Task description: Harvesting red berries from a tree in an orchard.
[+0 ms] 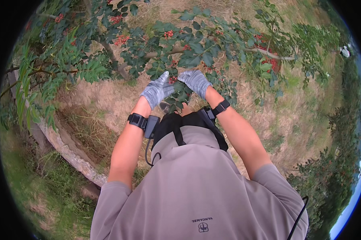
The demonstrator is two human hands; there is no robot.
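My left hand (159, 89), in a grey knit glove, reaches up beside a small cluster of red berries (172, 79) on a leafy branch. Its thumb stands apart from the fingers, which lie partly behind the leaves. My right hand (195, 81), gloved alike, is at the other side of the cluster with its fingers bent and their tips close together; whether they pinch a stem cannot be told. Green leaves (180, 93) hang between and below both hands. More red berry clusters (168, 34) show on the branches above.
A bare woody branch (258, 51) runs across above my hands. At the right, red berries (270, 64) are massed near a rounded reddish object, partly behind leaves. A pale, rough ledge (63, 147) curves along the left. Leafy twigs (90, 70) reach in from the left over dry ground.
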